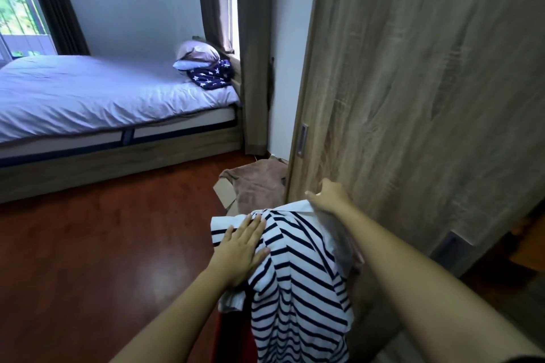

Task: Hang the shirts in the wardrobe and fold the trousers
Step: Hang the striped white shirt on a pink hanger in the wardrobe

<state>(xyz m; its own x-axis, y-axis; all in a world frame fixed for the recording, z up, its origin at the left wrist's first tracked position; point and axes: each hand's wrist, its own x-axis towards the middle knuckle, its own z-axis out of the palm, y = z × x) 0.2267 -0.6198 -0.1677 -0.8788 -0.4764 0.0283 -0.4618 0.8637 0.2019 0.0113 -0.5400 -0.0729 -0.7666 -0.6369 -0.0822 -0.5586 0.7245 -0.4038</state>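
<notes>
striped shirt (298, 280) is up in the air, near the wardrobe door (413, 97) | right hand (327, 197) grips its collar (295, 207) to hold it up | left hand (244, 244) lies flat on it, fingers straight, likely smoothing it

Layout: navy-and-white striped cotton shirt (295, 274) is hanging centre-front, wood-grain wardrobe door (427, 97) is standing right of it.
left hand (241, 247) is lying flat on the shirt's left side, right hand (327, 196) is gripping its collar beside the door; brown cloth (259, 183) on a cardboard box (224, 190) is lying behind; white-sheeted bed (103, 97) is sitting far left.
</notes>
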